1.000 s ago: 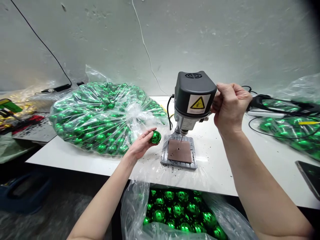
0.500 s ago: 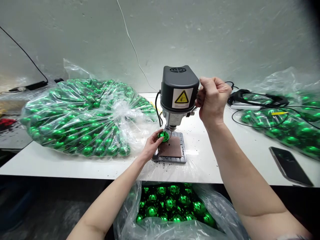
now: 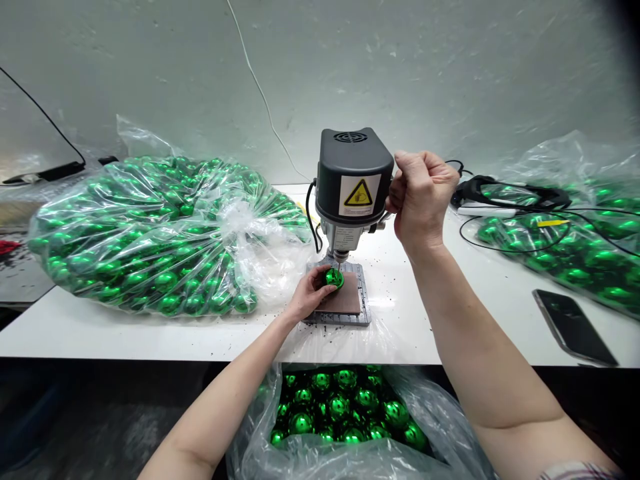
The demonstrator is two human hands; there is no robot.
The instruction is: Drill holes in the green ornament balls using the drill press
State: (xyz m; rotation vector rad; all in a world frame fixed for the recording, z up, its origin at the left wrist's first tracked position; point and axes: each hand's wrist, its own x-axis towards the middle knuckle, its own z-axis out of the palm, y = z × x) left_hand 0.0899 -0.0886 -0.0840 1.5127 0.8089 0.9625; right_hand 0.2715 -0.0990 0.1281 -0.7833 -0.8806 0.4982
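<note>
A small bench drill [image 3: 353, 175] with a dark grey head stands on the white table [image 3: 150, 337]. My left hand [image 3: 309, 295] grips a shiny green ball [image 3: 333, 277] and holds it on the brown pad [image 3: 346, 303] of the drill's base, right under the bit. My right hand [image 3: 421, 197] is closed in a fist around the drill's feed handle at the right side of the head; the handle itself is mostly hidden.
A large clear bag of green balls [image 3: 150, 233] lies left of the drill. Another open bag of green balls [image 3: 345, 410] hangs below the table's front edge. More bagged balls [image 3: 570, 247], cables and a black phone [image 3: 573, 327] lie on the right.
My left hand carried the green ball from beside the big bag onto the drill's pad, under the bit. My right hand stayed closed on the handle. The view shifted slightly.
</note>
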